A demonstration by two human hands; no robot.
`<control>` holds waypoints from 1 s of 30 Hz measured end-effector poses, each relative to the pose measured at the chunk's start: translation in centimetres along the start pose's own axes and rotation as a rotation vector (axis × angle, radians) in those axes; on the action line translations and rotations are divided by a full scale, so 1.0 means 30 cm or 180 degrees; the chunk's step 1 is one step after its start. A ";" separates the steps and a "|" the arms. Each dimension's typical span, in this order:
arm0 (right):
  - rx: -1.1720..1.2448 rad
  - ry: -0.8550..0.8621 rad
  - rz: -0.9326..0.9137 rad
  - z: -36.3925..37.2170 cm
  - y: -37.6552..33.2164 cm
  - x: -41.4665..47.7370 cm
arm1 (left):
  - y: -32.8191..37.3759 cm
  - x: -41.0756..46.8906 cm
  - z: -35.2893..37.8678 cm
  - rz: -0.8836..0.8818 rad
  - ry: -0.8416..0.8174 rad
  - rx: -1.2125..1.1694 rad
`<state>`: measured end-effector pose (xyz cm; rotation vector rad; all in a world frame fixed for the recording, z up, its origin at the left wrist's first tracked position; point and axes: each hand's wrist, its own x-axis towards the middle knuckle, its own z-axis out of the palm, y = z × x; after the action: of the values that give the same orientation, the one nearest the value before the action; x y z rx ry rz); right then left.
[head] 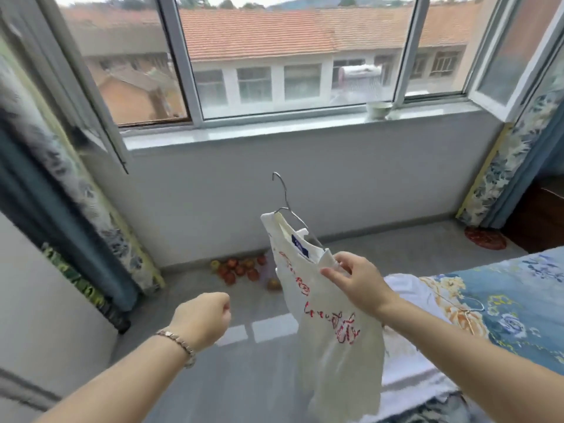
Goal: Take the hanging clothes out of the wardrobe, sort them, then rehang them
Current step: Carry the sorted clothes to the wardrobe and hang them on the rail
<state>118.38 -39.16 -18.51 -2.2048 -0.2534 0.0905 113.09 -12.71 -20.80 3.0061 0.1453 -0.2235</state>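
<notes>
Only unreadable red script [335,319], blue neck label [300,246] on white top [338,370]

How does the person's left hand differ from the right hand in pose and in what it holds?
The left hand is curled into a fist and holds nothing visible; the right hand pinches the shoulder of the white top on its wire hanger. The left wrist wears a bracelet; the right wrist is bare. The left hand sits lower in the picture than the right hand. Both forearms are bare and reach forward.
</notes>
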 end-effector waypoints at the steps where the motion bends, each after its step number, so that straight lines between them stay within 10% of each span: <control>1: -0.0042 -0.0160 -0.0166 0.015 -0.049 -0.004 | -0.024 -0.047 -0.019 -0.0136 0.0067 -0.0038; 30: -0.0313 -0.3690 -0.3826 0.552 -0.985 -1.519 | -0.016 -2.446 -0.015 -0.4881 0.1407 -0.0814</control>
<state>66.89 -18.69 -6.10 -1.4946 -2.1310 0.6633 40.87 -18.52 -9.20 1.9597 2.1799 0.3217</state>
